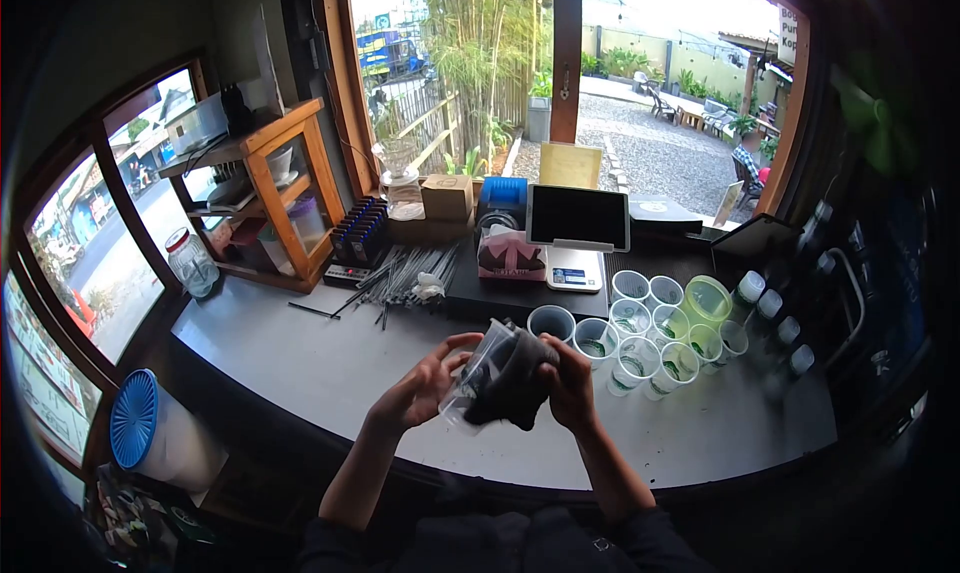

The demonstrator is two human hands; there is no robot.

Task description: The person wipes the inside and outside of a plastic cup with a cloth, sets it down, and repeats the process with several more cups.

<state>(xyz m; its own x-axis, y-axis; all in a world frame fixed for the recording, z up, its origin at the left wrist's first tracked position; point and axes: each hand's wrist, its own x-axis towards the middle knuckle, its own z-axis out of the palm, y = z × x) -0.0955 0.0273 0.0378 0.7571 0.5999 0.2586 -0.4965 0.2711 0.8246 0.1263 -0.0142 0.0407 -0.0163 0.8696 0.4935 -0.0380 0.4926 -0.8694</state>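
Observation:
My left hand [425, 385] holds a clear plastic cup [468, 398], tilted on its side above the counter. A dark cloth [505, 385] is gripped in my right hand [572, 385] and lies against the cup, covering much of it. Part of the cloth looks smeared by motion. To the right of my hands stand several clear plastic cups [637, 363] with green print, mouths up and close together. One greenish cup [707, 299] is among them at the back.
Beyond my hands are a tablet [578, 218] on a stand, a pink tissue box [510, 256] and a bundle of dark straws [400, 281]. Several capped bottles [768, 306] line the right side. A blue-lidded bucket [160, 428] stands left, below the counter's edge [300, 373].

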